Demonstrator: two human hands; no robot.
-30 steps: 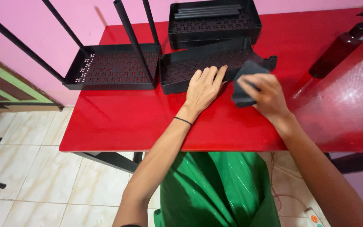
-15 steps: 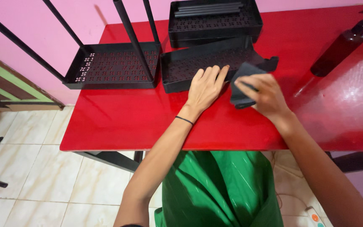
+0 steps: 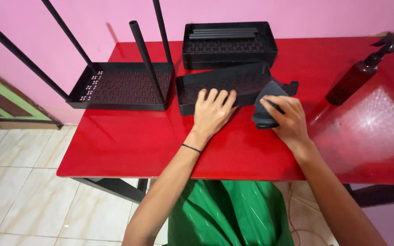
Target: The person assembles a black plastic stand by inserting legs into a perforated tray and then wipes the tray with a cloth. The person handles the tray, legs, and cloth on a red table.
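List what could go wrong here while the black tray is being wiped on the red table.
1. The spray bottle stands near the right hand holding the dark cloth; a wide sweep of that arm might knock it over.
2. The tray with upright poles sits close to the table's left edge; a nudge could tip it off.
3. The left hand presses only one side of the perforated tray, so it may slide or pivot.

Green garment with thin pale stripes, slight sheen, covering torso and lap. Both forearms bare, no sleeves in view. Thin black band around left wrist. Hands, left and right, bare: no gloves, no rings visible.
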